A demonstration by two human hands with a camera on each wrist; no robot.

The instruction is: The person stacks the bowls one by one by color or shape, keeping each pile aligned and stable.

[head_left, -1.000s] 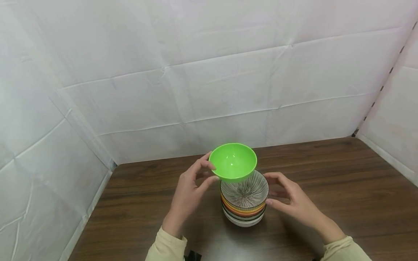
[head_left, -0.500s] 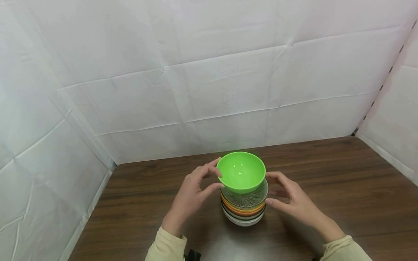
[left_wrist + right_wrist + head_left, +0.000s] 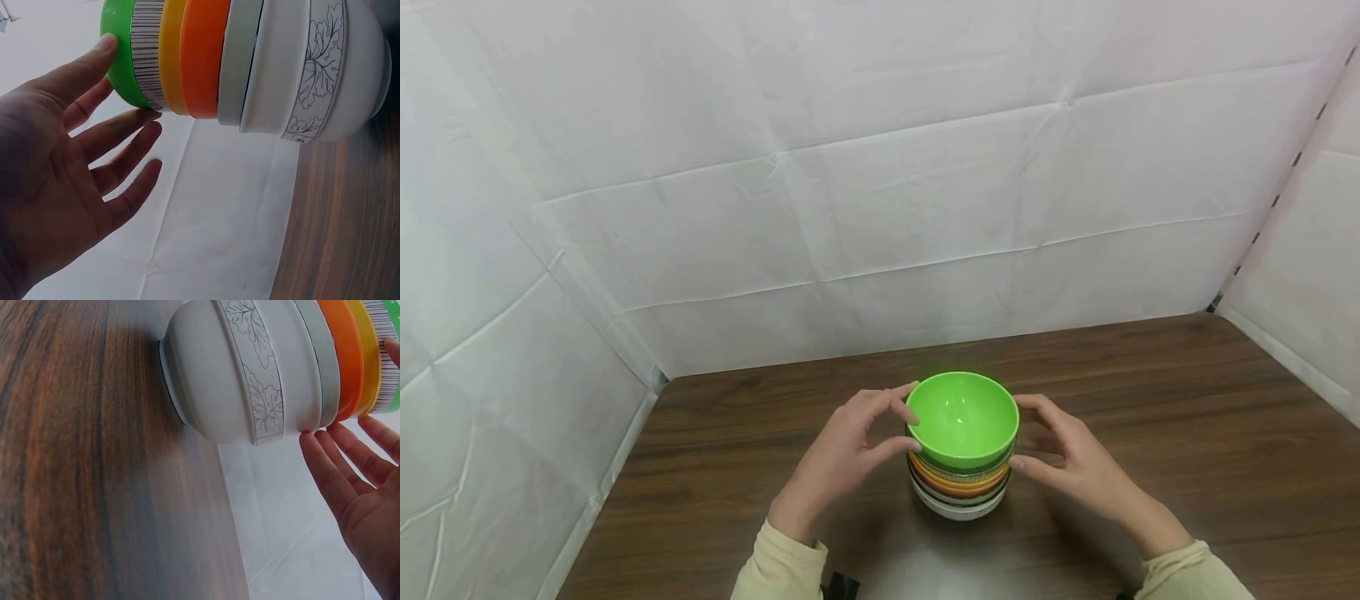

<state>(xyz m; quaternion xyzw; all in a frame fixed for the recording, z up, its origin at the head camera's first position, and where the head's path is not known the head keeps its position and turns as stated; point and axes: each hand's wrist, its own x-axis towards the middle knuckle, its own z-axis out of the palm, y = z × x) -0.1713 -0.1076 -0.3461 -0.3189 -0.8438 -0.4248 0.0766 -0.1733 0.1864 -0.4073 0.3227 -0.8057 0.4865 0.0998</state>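
Note:
A bright green bowl (image 3: 962, 421) sits at the top of a stack of nested bowls. My left hand (image 3: 838, 458) holds its left rim, thumb in front and fingers toward the back. Below it come a black-and-white striped bowl (image 3: 147, 53), a yellow bowl (image 3: 172, 56), an orange bowl (image 3: 205, 59), a pale grey-green bowl (image 3: 239, 62) and white bowls, the lowest with a leaf-pattern band (image 3: 253, 369). My right hand (image 3: 1086, 471) touches the stack's right side with its fingertips, the thumb by the striped bowl and the other fingers reaching lower.
The stack stands on a dark wood-grain table (image 3: 715, 483), near the middle of its depth. White cloth walls (image 3: 850, 208) rise behind the table and at both sides.
The left hand has moved the green bowl right and down, from above the stack's back left onto the striped bowl, now hidden inside. The right hand has stayed nearly still at the stack.

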